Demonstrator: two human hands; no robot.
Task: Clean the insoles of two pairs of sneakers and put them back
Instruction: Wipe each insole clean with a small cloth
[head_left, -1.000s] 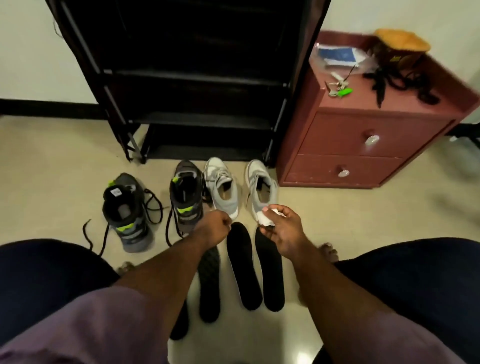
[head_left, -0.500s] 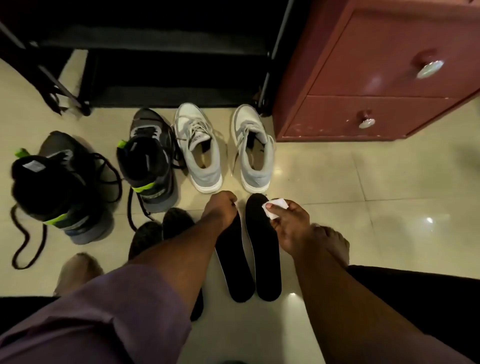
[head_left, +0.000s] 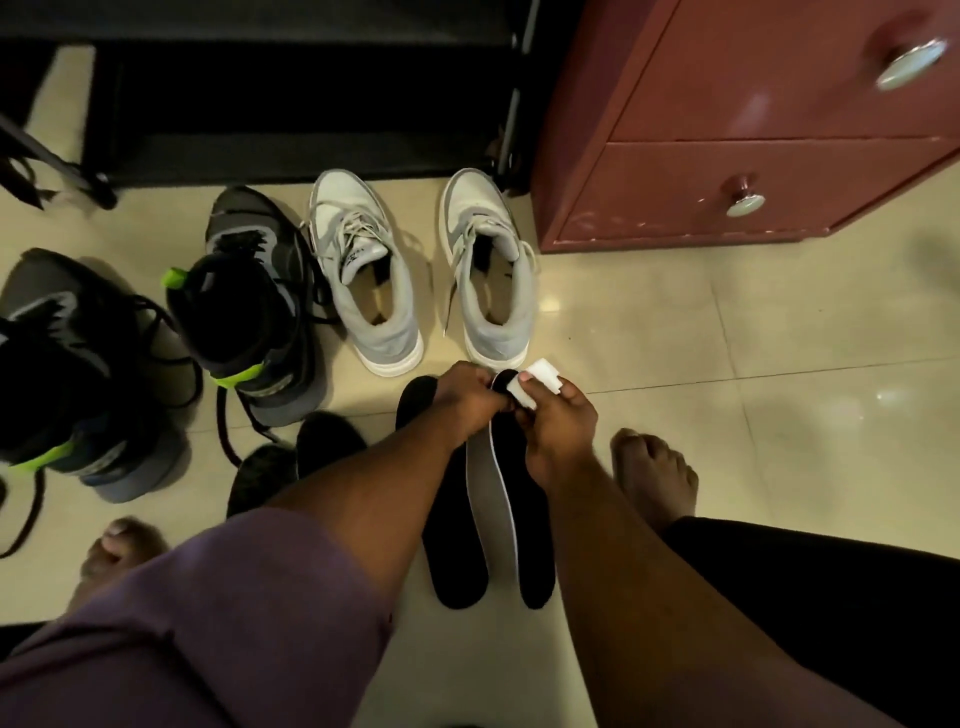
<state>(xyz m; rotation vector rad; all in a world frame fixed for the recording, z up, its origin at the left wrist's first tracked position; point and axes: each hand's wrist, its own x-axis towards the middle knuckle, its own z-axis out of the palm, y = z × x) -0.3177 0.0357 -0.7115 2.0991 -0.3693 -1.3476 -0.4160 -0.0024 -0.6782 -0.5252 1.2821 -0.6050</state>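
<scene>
Insole (head_left: 524, 519), black, lies near the grey sneakers (head_left: 431, 270), its far end lifted and pinched by the left hand (head_left: 467, 395). Right hand (head_left: 556, 421) grips a white wipe (head_left: 535, 387) against it. Second insole (head_left: 447, 551) lies left, partly behind the left forearm. Red drawer cabinet (head_left: 727, 156) stands far right.

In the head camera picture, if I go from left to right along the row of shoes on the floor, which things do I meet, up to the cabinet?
Dark grey sneaker with green heel strip → second dark grey sneaker with green tab → light grey sneaker with white sole → second light grey sneaker → reddish-brown drawer cabinet.
</scene>
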